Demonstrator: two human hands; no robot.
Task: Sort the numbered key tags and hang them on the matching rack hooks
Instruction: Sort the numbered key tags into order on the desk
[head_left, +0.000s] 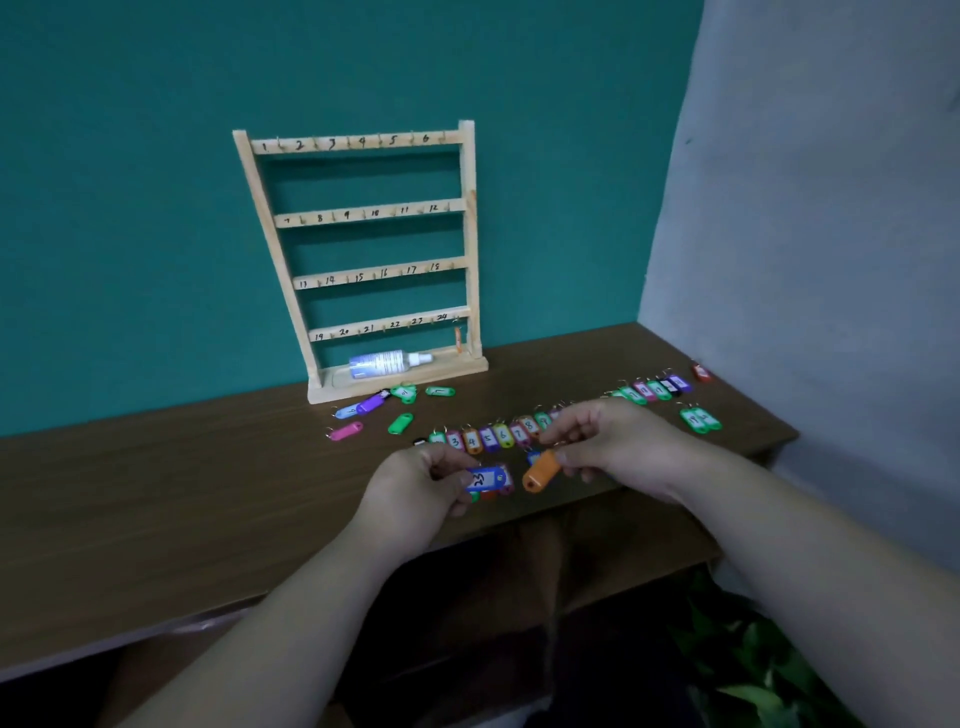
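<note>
A wooden rack (363, 208) with four numbered rows of hooks, 1 to 24, stands against the teal wall. One orange tag (457, 338) hangs at the far right of its bottom row. My left hand (415, 483) pinches a blue tag marked 23 (487, 479) over the table's front edge. My right hand (608, 447) pinches an orange tag (543, 470) beside it. A row of numbered tags (488, 436) lies on the table behind my hands and continues to the right (654, 389). Several loose tags (374, 402) lie near the rack's base.
A white spray bottle (387, 362) lies in the rack's base tray. Two green tags (701, 418) and a red tag (701, 371) lie at the far right of the brown table (182, 493). A grey wall (831, 260) bounds the right side. Green leaves (753, 665) show below.
</note>
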